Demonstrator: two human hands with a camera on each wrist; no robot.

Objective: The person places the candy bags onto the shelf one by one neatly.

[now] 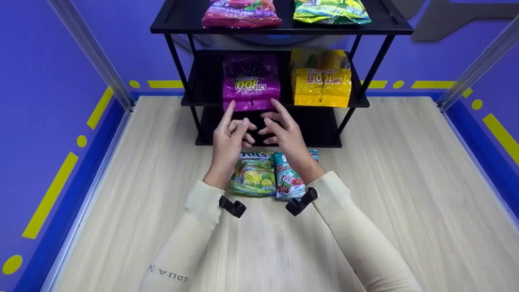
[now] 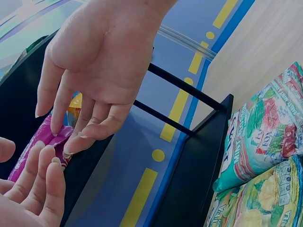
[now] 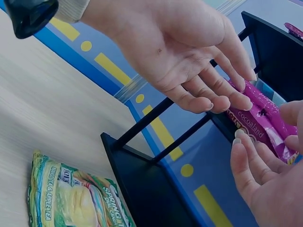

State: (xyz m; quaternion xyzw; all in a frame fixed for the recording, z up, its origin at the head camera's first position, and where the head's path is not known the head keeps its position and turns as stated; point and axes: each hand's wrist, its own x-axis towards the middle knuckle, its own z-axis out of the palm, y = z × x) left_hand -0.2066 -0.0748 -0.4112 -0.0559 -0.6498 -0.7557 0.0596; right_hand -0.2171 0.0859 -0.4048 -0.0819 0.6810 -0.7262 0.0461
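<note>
A purple candy bag (image 1: 251,83) stands on the middle level of a black shelf rack (image 1: 281,30), its lower edge overhanging the front slightly. My left hand (image 1: 229,140) is just before the bag's left lower corner, and my right hand (image 1: 286,134) mirrors it at the right one. Both index fingers point forward at that edge, the other fingers loosely bent, with nothing gripped. Whether the fingertips touch the bag I cannot tell. In both wrist views, the palms face each other beside the purple bag (image 3: 258,118). To its right stands a yellow bag (image 1: 321,87).
On the top level lie a pink bag (image 1: 241,14) and a green-yellow bag (image 1: 330,12). Below my hands, a green Fox's Spring Tea bag (image 1: 253,176) and a teal Fox's bag (image 1: 287,180) lie side by side on the wooden surface (image 1: 259,251). Blue walls (image 1: 32,81) enclose the space.
</note>
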